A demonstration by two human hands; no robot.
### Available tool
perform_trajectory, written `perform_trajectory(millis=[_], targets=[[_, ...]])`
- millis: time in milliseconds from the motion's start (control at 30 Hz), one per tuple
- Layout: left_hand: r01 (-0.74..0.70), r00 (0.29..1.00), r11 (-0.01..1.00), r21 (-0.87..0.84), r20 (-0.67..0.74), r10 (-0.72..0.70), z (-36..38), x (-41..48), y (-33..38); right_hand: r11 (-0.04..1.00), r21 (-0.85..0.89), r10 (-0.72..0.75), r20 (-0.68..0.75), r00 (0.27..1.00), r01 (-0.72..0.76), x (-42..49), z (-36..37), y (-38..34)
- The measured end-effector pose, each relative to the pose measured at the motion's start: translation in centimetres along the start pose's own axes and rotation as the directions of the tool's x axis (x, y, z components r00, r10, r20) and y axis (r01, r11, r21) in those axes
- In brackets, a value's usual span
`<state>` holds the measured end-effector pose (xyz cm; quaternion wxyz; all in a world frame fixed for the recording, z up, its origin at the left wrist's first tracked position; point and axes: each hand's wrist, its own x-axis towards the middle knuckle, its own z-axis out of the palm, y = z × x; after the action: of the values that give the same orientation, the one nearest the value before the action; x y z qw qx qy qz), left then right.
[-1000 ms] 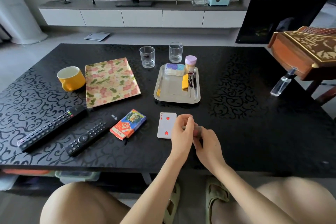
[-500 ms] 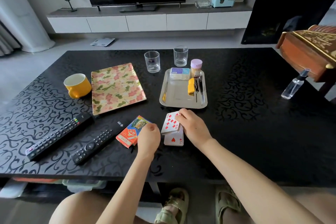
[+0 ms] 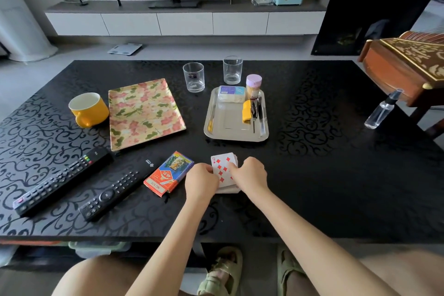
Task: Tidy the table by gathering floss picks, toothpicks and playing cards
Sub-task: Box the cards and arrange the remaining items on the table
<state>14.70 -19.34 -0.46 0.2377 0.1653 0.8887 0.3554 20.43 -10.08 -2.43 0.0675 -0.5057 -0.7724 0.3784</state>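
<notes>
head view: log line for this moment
playing cards: stacked face up | left hand: grips stack | right hand: grips stack | card box: left of stack

Sheen and shine
Glossy black table (image 3: 336, 175), matt scrolls; polished metal tray (image 3: 236, 138) beyond the right hand (image 3: 249, 174); smooth paper cards (image 3: 222, 166) under it.

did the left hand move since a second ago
Yes. The left hand moved left toward the card box, which stayed by the remote; it now grips the card stack at its left edge.
</notes>
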Motion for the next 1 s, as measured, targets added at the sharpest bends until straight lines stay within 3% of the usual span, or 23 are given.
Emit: perform_trajectory(millis=[133, 267, 367, 533, 633, 767, 833, 900, 1000], targets=[[0.052, 0.998, 0.991, -0.122, 0.04, -0.048, 0.7, -0.3, -0.4, 0.982, 0.118, 0.136, 0.101, 0.986, -0.148, -0.1, 0.2, -0.6], [0.164, 0.985, 0.908, -0.385, 0.114, -0.129, 1.3, -1.7, -0.2, 0.985, -0.018, 0.171, 0.07, 0.983, -0.17, -0.5, -0.7, -0.6], [0.209, 0.977, 0.835, -0.509, 0.15, -0.154, 2.3, -3.0, 0.1, 0.987, -0.125, 0.105, 0.015, 0.994, -0.102, -1.0, -1.4, -0.6], [0.205, 0.978, 0.791, -0.577, 0.15, -0.143, 3.4, -4.5, 0.2, 0.989, -0.139, -0.041, 0.097, 0.994, 0.055, -2.3, -2.4, -0.4], [0.268, 0.963, 0.73, -0.629, 0.195, -0.186, 3.3, -4.4, -0.3, 0.92, -0.28, -0.263, 0.081, 0.961, 0.275, -3.4, -4.1, 0.0], [0.006, 0.993, 0.825, -0.566, -0.093, -0.071, 2.6, -4.1, -1.0, 0.649, -0.447, -0.627, 0.144, 0.766, 0.616, -4.4, -6.2, 1.2], [-0.068, 0.997, 0.795, -0.603, -0.063, 0.037, 3.2, -4.1, -1.0, 0.59, -0.448, -0.668, 0.198, 0.718, 0.672, -4.2, -5.9, 2.2], [-0.093, 0.993, 0.748, -0.658, -0.007, 0.117, 4.6, -4.2, -0.8, 0.638, -0.396, -0.645, 0.193, 0.739, 0.66, -3.6, -5.1, 3.3], [-0.2, 0.98, 0.752, -0.628, -0.126, 0.156, 6.3, -4.4, -0.5, 0.733, -0.27, -0.629, 0.079, 0.773, 0.624, -2.8, -4.8, 4.6]])
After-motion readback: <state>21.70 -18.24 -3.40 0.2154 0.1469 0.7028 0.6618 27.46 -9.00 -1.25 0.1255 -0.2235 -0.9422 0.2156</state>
